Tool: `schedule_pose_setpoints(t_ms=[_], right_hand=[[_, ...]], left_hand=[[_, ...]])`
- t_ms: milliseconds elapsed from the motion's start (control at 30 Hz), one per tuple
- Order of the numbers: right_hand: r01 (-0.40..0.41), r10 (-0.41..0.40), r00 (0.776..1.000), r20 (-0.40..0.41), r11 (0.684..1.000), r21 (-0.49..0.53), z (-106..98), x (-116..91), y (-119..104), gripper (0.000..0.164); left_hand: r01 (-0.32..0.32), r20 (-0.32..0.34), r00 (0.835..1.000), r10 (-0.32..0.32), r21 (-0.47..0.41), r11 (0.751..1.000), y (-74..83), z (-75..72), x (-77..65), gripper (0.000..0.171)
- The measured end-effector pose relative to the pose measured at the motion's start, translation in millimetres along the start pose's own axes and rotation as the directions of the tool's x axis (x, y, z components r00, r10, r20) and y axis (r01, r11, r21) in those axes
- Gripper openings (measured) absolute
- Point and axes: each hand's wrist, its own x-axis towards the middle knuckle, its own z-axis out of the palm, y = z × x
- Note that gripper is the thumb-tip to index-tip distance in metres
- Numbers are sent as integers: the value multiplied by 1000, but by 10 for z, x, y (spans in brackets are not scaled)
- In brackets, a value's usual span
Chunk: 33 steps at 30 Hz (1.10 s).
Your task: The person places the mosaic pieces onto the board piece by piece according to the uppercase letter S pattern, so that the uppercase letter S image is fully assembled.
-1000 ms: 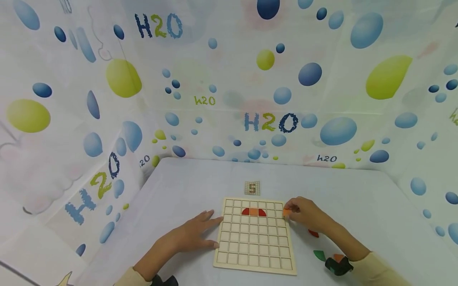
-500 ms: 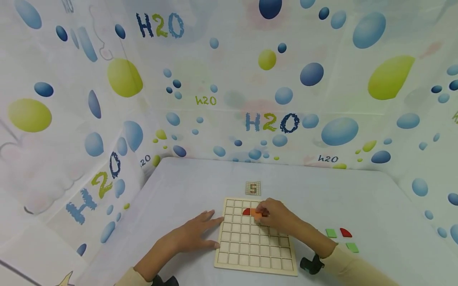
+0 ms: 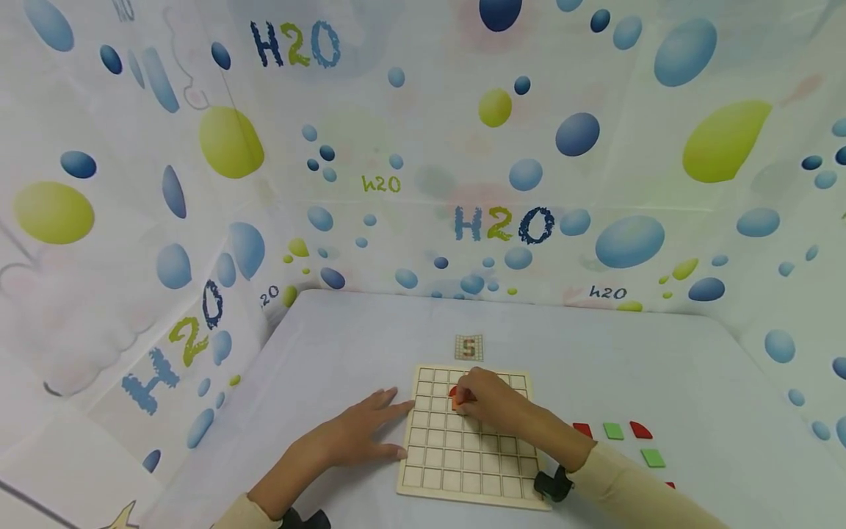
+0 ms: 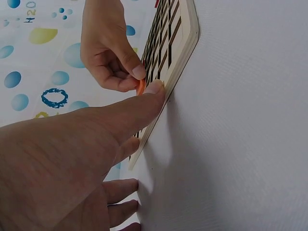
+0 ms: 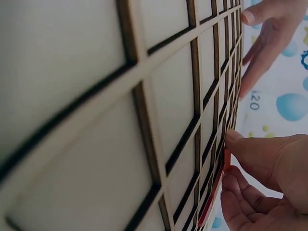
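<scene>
A pale wooden grid board (image 3: pixel 472 488) lies on the white table. My right hand (image 3: pixel 492 402) is over its upper part, pinching an orange tile (image 3: pixel 454 405) between thumb and fingers. In the right wrist view, the tile (image 5: pixel 227 159) is at the grid's surface; whether it sits in a cell cannot be told. Just above it, a red rounded piece (image 3: pixel 452 391) shows in a cell; the neighbouring pieces are hidden by the hand. My left hand (image 3: pixel 357 432) touches the board's left edge, fingers spread. The left wrist view shows its thumb (image 4: pixel 144 101) against the rim.
Behind the board lies a small card (image 3: pixel 468 347) with an S-like or 5-like pattern on a grid. To the right are loose pieces: a red one (image 3: pixel 582 430), a green square (image 3: pixel 613 431), a red quarter-round (image 3: pixel 640 430) and another green square (image 3: pixel 652 458). A patterned curtain (image 3: pixel 423 147) surrounds the table.
From beyond the board's right edge, my right hand has carried the orange tile left over the grid to beneath the red piece. My left hand has stayed put.
</scene>
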Motion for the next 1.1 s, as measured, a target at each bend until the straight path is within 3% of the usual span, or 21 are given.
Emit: schedule_pose_setpoints(t_ms=[467, 633, 933, 1100], right_hand=[[34, -33, 999, 11, 998, -52, 24, -33, -30, 4], [38, -38, 999, 6, 997, -62, -2, -79, -18, 1], [-80, 80, 996, -39, 997, -9, -277, -382, 178, 11], [-208, 210, 973, -98, 978, 30, -517, -619, 380, 21]], left_hand=[[-7, -4, 1000, 7, -3, 1000, 46, -9, 1, 81], [17, -2, 1000, -17, 8, 1000, 63, -8, 11, 81], [44, 5, 999, -44, 10, 999, 92, -13, 15, 83], [41, 7, 999, -41, 10, 999, 89, -23, 4, 83]])
